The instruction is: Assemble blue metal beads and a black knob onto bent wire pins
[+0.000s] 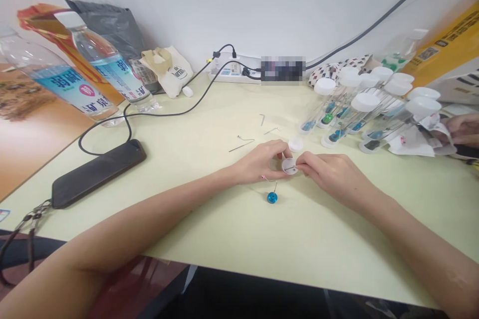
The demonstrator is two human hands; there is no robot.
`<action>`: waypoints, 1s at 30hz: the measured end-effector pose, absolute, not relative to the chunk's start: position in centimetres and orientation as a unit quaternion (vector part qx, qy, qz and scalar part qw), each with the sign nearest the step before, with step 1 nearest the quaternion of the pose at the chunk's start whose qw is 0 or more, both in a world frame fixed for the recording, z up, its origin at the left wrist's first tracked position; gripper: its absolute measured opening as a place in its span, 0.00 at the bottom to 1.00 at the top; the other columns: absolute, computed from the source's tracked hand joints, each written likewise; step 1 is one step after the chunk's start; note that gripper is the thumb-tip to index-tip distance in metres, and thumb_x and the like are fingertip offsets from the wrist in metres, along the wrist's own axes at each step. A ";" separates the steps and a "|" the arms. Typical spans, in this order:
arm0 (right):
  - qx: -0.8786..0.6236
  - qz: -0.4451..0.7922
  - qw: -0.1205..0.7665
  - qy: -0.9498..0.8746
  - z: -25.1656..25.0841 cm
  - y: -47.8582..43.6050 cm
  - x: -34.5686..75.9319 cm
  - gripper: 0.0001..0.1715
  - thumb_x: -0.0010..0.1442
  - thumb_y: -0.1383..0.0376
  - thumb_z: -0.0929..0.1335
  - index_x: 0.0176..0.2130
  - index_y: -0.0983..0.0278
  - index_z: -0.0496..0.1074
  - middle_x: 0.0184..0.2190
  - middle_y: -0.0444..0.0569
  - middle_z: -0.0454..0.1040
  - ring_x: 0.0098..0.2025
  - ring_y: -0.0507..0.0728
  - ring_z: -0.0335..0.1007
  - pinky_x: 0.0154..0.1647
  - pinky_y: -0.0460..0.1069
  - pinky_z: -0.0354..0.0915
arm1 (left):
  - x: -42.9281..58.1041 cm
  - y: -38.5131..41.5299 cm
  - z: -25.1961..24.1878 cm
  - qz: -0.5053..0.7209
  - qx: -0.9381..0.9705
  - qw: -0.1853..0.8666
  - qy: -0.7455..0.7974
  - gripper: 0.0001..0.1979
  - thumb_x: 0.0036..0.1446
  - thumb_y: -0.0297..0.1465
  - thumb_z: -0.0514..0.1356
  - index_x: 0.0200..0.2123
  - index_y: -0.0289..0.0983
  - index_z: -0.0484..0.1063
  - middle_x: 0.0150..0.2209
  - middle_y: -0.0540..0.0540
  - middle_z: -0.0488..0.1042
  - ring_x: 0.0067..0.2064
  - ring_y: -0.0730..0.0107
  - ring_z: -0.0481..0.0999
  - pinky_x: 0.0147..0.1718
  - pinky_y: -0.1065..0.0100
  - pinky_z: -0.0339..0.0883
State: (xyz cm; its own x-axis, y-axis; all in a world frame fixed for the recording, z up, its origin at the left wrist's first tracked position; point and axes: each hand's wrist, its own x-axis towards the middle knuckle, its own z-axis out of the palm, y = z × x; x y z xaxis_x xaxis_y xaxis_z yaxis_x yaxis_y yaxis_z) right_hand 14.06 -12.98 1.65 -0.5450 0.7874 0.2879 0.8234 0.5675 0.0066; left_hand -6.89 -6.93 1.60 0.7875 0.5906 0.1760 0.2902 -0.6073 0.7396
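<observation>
My left hand curls its fingers around a small round white cap, whose open side faces me. At that cap, my right hand is closed in a pinch on a thin metal piece that reaches into it; its exact kind is too small to tell. Just below the hands, a shiny blue disc lies on the table with a thin bent wire rising from it. A second white cap rests behind my fingers. Farther back lie a bent wire and rod and small L-shaped metal pieces.
At the right stand several clear tubes with white caps and blue or green pieces inside. Another person's hand is beyond them. A phone, cable and water bottles occupy the left; a power strip sits against the wall.
</observation>
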 end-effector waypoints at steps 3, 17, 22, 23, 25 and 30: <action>-0.467 -0.064 0.121 -0.873 1.7 -13.0 14.0 0.13 0.67 0.60 0.57 0.37 0.62 0.65 0.23 0.45 0.73 0.22 0.53 0.66 0.22 0.46 0.48 | -6.9 -6.9 1.6 0.206 0.873 0.360 0.254 0.12 0.52 0.36 0.63 0.38 0.37 0.67 0.38 0.47 0.71 0.39 0.70 0.69 0.39 0.68 0.63; -0.491 0.032 0.135 -0.860 1.8 -12.9 14.0 0.09 0.68 0.62 0.57 0.37 0.61 0.63 0.22 0.41 0.72 0.20 0.50 0.64 0.23 0.45 0.50 | -6.9 -7.0 1.8 0.210 0.869 0.361 0.267 0.12 0.54 0.36 0.61 0.39 0.37 0.68 0.38 0.47 0.73 0.39 0.71 0.71 0.38 0.68 0.64; -0.490 0.035 0.147 -0.858 2.1 -12.9 13.8 0.11 0.68 0.62 0.57 0.36 0.62 0.64 0.21 0.41 0.71 0.18 0.50 0.62 0.22 0.46 0.50 | -6.9 -7.0 1.8 0.208 0.868 0.362 0.270 0.11 0.54 0.35 0.61 0.38 0.38 0.68 0.38 0.47 0.73 0.39 0.71 0.71 0.38 0.68 0.63; -0.490 0.032 0.148 -0.858 2.1 -12.9 13.8 0.11 0.68 0.62 0.57 0.36 0.62 0.64 0.20 0.41 0.71 0.18 0.50 0.62 0.22 0.46 0.50 | -6.9 -7.0 1.8 0.209 0.867 0.363 0.270 0.11 0.54 0.35 0.61 0.38 0.38 0.67 0.38 0.47 0.73 0.39 0.71 0.71 0.38 0.68 0.63; -0.491 0.024 0.148 -0.858 2.1 -12.9 13.8 0.12 0.68 0.62 0.57 0.36 0.62 0.64 0.20 0.42 0.71 0.18 0.50 0.62 0.22 0.46 0.50 | -6.9 -7.0 1.8 0.210 0.866 0.363 0.272 0.11 0.54 0.36 0.61 0.38 0.38 0.67 0.39 0.47 0.73 0.39 0.71 0.71 0.38 0.68 0.63; -0.491 0.014 0.148 -0.858 1.9 -12.9 14.0 0.12 0.68 0.61 0.57 0.37 0.62 0.63 0.20 0.42 0.71 0.18 0.51 0.63 0.22 0.46 0.50 | -6.9 -7.0 1.7 0.213 0.869 0.352 0.273 0.11 0.53 0.36 0.62 0.37 0.38 0.67 0.38 0.47 0.73 0.39 0.71 0.70 0.38 0.68 0.63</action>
State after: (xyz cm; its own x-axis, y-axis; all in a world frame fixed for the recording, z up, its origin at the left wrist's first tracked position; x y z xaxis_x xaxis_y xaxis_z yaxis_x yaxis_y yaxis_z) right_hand 13.96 -12.91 1.91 -0.4735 0.8475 0.2400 0.8394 0.5167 -0.1684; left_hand -6.87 -7.01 1.71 0.7599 0.6253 0.1776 0.3252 -0.6022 0.7291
